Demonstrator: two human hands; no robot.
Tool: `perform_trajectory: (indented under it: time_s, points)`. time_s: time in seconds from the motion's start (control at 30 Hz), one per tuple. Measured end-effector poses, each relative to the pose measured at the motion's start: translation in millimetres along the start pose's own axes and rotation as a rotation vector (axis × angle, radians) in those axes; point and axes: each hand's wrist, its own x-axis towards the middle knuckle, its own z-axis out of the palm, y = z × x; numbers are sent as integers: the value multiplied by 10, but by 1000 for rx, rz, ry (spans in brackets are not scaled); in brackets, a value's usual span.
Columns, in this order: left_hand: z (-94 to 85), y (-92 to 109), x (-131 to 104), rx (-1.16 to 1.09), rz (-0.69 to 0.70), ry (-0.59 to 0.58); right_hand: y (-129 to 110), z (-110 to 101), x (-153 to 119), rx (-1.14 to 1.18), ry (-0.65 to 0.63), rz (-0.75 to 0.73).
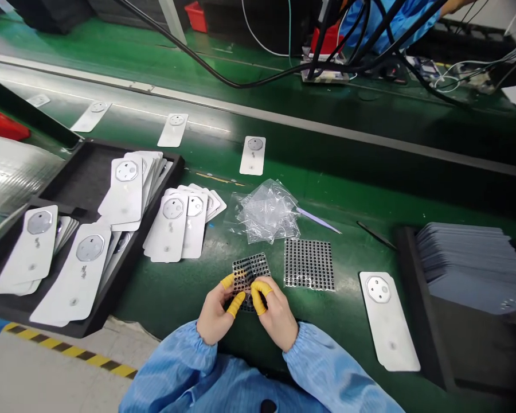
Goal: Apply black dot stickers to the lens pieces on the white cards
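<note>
Low in the middle of the head view, my left hand (219,307) pinches the left edge of a sheet of small black dots (251,265). Yellow finger covers are on the fingers of both hands. My right hand (275,307) has its thumb and forefinger closed at the lower part of the same sheet, which is bent between the hands. A second dotted sheet (309,264) lies flat to the right. Behind the hands is a pile of clear plastic bags (269,212), with pale purple tweezers (318,219) beside it.
A black tray (178,166) with white panels (129,189) stands left; more panels (172,229) lie beside it. At right are a panel stack (389,321), a dark tool (376,235) and a black tray (430,344) of grey plates (477,264). Single panels (253,155) lie beyond.
</note>
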Motion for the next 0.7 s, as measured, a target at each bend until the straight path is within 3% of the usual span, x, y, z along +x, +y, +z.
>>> perform_trajectory:
  time_s: [0.13,0.33,0.47,0.53,0.6,0.7]
  points:
    - [5,38,20,14,-23,-15,24,-22,9,33,-30,5]
    - [-60,32,-42,55,-97,-26,52,-37,18,35,42,115]
    - [-309,368,-33,351,-48,119,11,-59,-9,1,55,61]
    - [-336,666,234,593,116,223,-19,-60,-15,-22,46,21]
    - [-204,982,739,693,298,295,-45,-60,-13,-44,37,-16]
    - [215,1366,1724,822,256,297,-68,-71,0,-86,40,-53]
